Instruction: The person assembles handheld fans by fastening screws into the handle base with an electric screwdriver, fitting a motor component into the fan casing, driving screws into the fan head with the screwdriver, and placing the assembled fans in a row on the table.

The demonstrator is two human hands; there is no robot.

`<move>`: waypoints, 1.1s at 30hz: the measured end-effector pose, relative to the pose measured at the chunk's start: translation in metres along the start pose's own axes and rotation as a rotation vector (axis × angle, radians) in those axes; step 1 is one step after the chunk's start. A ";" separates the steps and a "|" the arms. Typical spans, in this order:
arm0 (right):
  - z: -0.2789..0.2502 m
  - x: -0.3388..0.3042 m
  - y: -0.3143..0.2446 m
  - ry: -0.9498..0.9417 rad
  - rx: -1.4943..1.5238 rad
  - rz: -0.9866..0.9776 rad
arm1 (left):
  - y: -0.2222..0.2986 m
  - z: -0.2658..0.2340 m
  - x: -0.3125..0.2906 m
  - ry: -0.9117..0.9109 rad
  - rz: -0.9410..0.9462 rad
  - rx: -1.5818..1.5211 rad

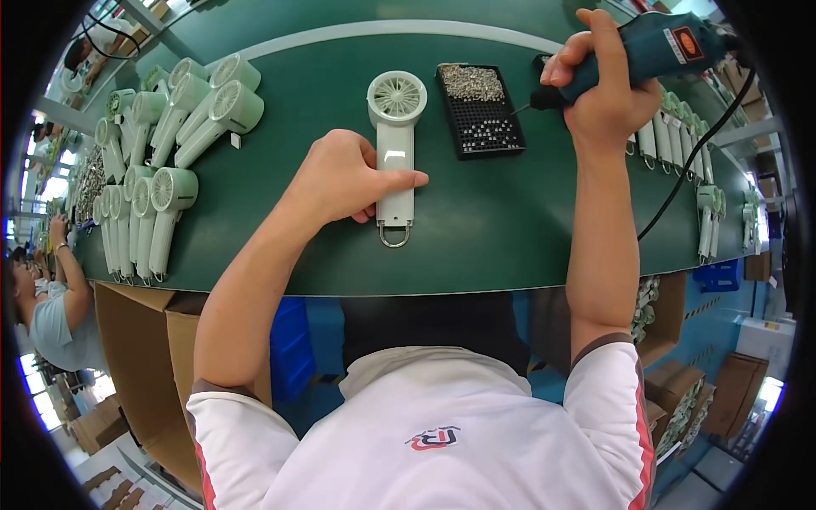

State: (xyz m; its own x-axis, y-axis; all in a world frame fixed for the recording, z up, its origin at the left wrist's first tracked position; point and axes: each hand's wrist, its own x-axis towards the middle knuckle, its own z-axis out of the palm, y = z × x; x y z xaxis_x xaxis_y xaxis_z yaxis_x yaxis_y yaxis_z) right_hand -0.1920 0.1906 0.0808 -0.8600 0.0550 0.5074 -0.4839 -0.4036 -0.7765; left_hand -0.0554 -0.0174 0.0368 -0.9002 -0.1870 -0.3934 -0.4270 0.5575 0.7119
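My left hand is closed round the handle of a pale green handheld fan, its thumb lying across the front. The fan lies on the green table with its round grille away from me and a metal loop at its near end. In my right hand is a dark teal electric screwdriver, held sideways with its bit pointing left. The bit's tip is at the right edge of a black screw tray. Loose screws fill the tray's far part, and several stand in the holes of its near part.
Several pale green fans lie grouped on the table's left, more on the right. The screwdriver's black cable loops down the right side. Cardboard boxes and a blue crate stand below the table edge. Another person sits at far left.
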 end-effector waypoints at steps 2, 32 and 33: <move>-0.001 -0.003 0.003 0.018 -0.009 0.009 | 0.000 -0.001 0.003 -0.041 -0.002 -0.034; -0.006 -0.001 0.036 0.069 -0.132 0.007 | -0.014 0.017 0.030 -0.295 0.052 -0.728; -0.006 -0.001 0.037 0.057 -0.130 0.002 | -0.014 0.017 0.030 -0.296 0.055 -0.730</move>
State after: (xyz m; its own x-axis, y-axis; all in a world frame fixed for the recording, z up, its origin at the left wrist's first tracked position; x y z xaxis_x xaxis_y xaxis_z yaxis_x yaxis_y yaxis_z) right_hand -0.2105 0.1812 0.0489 -0.8672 0.1078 0.4861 -0.4956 -0.2818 -0.8216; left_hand -0.0748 -0.0171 0.0056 -0.9050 0.1052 -0.4121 -0.4234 -0.1316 0.8963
